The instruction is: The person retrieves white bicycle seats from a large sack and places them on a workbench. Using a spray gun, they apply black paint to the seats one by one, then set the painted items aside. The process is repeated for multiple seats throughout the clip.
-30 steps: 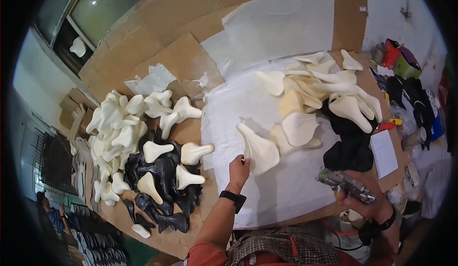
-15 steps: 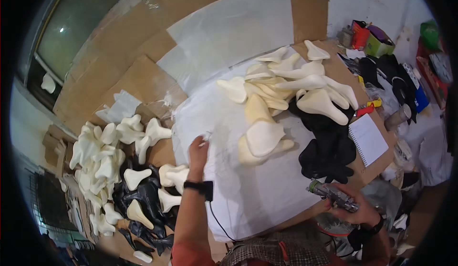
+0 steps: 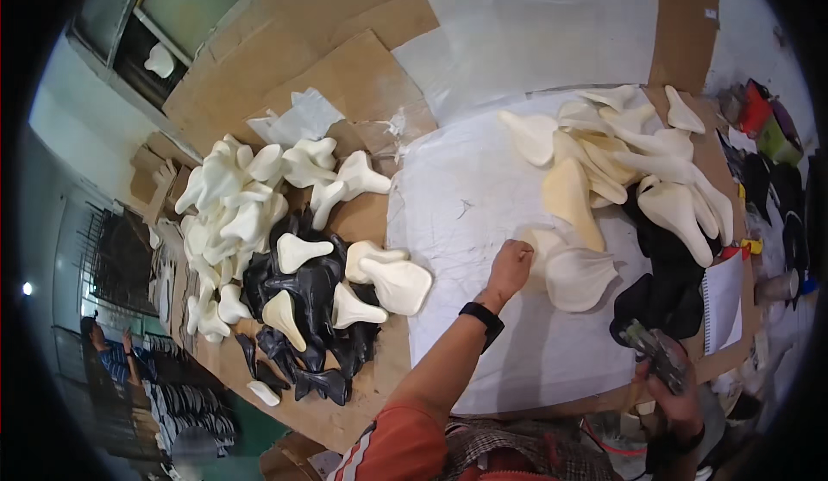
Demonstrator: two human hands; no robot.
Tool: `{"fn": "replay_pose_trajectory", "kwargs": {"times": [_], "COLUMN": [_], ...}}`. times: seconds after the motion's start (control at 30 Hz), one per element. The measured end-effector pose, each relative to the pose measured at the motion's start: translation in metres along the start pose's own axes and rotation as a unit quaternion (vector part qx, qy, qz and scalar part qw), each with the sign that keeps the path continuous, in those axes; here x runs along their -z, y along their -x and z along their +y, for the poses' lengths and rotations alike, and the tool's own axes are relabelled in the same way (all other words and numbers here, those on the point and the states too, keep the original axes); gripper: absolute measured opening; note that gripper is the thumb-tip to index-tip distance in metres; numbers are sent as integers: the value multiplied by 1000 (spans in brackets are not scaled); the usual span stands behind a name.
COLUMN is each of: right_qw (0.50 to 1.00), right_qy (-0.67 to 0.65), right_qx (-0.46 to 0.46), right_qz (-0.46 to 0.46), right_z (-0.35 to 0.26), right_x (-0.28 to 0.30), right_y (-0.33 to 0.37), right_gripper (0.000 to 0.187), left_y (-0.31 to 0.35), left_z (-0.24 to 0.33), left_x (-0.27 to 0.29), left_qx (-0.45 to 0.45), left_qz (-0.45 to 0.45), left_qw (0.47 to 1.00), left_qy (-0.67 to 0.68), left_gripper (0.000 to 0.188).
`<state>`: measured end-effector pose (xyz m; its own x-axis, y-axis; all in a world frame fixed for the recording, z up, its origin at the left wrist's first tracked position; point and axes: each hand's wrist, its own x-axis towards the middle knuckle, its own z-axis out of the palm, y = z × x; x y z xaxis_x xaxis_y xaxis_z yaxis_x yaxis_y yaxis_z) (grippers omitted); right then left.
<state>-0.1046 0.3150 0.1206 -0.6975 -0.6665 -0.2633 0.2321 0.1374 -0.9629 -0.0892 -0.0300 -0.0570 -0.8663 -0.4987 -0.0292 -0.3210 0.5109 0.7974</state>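
My left hand (image 3: 511, 267) is closed, with its fingertips at the left edge of two overlapping cream saddle-shaped foam pads. What it pinches, if anything, is too small to make out. The upper pad (image 3: 580, 279) lies wide and smooth; the lower one (image 3: 540, 252) shows partly at its left. At the front right my right hand (image 3: 677, 395) is wrapped round a dark grey hand tool with a greenish end (image 3: 657, 356). Just beyond the tool lie soft black pieces (image 3: 660, 304). More cream pads (image 3: 651, 145) are heaped farther back on the white sheet (image 3: 461, 309).
At left, a large pile of cream pads (image 3: 228, 201) stands beside glossy black covers (image 3: 310, 287). A spiral notebook (image 3: 723, 304) lies at the right edge. Cardboard (image 3: 362, 67) lines the back. A person (image 3: 116, 352) is far off at the lower left.
The view has swung left, so the table sits farther right. My left hand has moved right across the sheet to the overlapping pads. My right hand still holds the tool.
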Motion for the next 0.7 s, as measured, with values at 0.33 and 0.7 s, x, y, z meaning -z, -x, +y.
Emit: {"fn": "replay_pose_trajectory", "kwargs": {"times": [0.33, 0.7], "right_qw": [963, 818], "right_qy": [262, 453], "right_qx": [70, 157], "right_qz": [7, 319], "right_z": [53, 162], "right_x": [-44, -48], "right_y": [-12, -94], "right_gripper": [55, 35], "left_y": [6, 75], "left_z": [37, 7], "left_x": [-39, 31], "left_qx": [-86, 119], "left_qz": [-67, 101], "left_qw": [975, 932], "left_qy": [-194, 327], "left_gripper": [19, 11]}}
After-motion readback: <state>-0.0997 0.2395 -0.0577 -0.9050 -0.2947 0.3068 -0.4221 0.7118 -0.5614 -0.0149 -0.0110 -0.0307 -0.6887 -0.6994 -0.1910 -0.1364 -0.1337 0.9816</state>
